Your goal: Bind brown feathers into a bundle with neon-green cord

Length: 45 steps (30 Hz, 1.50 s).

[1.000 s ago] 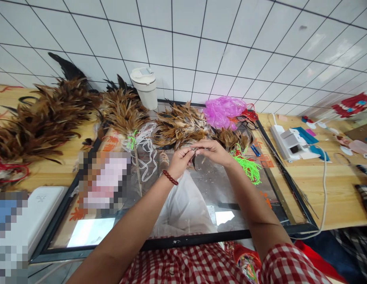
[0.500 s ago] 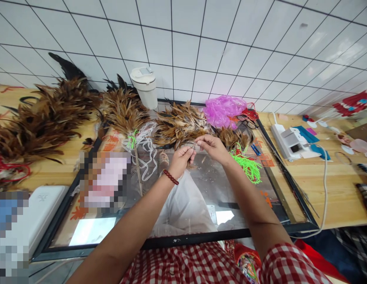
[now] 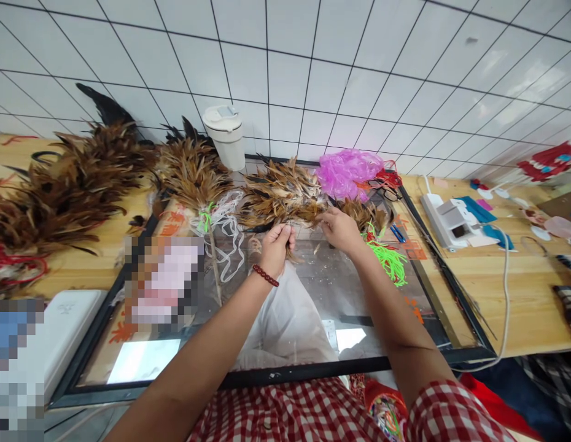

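Above the glass sheet [image 3: 359, 294], my left hand [image 3: 276, 245] is closed in a pinch around some small brown feathers [image 3: 291, 253], whose tips stick out below the fingers. My right hand [image 3: 339, 231] is at the right front edge of a loose heap of brown feathers [image 3: 285, 193]. Its thumb and fingers are drawn together there; what lies between them is too small to make out. A smaller feather bundle [image 3: 366, 215] with bright green strings [image 3: 387, 261] is just right of that hand.
A feather duster [image 3: 193, 169] with a thin stick lies left, beside white plastic ribbon [image 3: 230, 239]. Behind stand a white cup [image 3: 225, 138] and a purple plastic bag [image 3: 347, 172]. Far left is a long feather bundle [image 3: 78, 178]; on the right, a white power strip [image 3: 435, 218].
My right hand has moved away from the left, to the right and slightly down, to the feather heap's edge. My left hand keeps its pinch in nearly the same place.
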Each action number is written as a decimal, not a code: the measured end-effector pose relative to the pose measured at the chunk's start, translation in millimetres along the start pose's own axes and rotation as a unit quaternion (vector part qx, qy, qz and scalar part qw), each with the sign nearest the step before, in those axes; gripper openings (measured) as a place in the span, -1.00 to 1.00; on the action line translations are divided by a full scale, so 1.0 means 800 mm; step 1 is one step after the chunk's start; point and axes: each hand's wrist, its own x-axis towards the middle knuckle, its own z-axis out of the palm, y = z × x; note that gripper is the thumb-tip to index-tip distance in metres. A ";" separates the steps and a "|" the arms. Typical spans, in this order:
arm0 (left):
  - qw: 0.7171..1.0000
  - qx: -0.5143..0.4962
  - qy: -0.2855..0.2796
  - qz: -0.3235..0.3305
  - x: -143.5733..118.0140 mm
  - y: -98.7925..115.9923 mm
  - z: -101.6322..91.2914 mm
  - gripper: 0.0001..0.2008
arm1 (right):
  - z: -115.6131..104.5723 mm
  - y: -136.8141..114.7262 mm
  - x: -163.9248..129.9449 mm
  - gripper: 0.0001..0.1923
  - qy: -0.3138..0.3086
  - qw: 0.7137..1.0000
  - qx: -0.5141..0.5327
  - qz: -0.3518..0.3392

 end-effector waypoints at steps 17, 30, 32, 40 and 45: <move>1.000 0.005 0.004 -0.002 -0.001 0.000 0.001 -0.67 | 0.007 0.004 0.008 -0.69 0.069 0.973 0.219 -0.028; 1.000 0.008 0.007 -0.004 -0.001 0.001 0.001 -0.69 | 0.009 -0.001 0.005 -0.87 -0.014 0.992 0.113 -0.060; 1.000 0.006 0.008 -0.001 -0.001 0.001 0.001 -0.70 | 0.007 -0.001 0.007 -0.81 0.008 0.987 0.151 -0.061; 1.000 -0.001 0.014 0.007 -0.001 -0.001 0.000 -0.70 | -0.001 0.003 0.003 -0.81 0.030 0.996 0.078 0.010; 1.000 -0.002 0.012 0.010 0.000 -0.003 -0.001 -0.70 | 0.005 0.003 0.003 -0.83 -0.027 0.987 0.128 -0.088</move>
